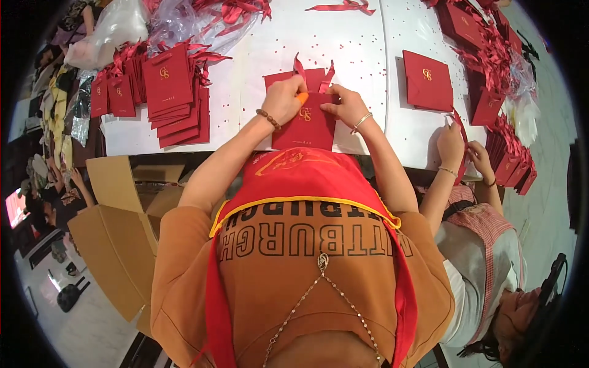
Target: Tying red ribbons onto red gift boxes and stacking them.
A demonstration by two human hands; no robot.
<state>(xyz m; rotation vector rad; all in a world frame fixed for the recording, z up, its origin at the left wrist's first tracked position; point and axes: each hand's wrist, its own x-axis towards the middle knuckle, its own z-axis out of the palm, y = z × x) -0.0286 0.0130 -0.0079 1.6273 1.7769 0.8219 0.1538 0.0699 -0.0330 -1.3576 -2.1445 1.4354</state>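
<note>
left hand (pixel 283 98): fingers curl and pinch the top left of the red bag (pixel 305 126) | right hand (pixel 345 105): fingers pinch its top right edge | bag: flat on the white table (pixel 362 43), near its front edge, ribbon (pixel 327 75) sticking up | stack (pixel 175 101) of bags to the left | a co-worker's hands (pixel 460 150) on the right | box (pixel 116 239) below left

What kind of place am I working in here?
Probably a hand-assembly or packing workshop: stacks of red paper bags, loose red ribbons on a white table, and an open cardboard box beside it.
</note>
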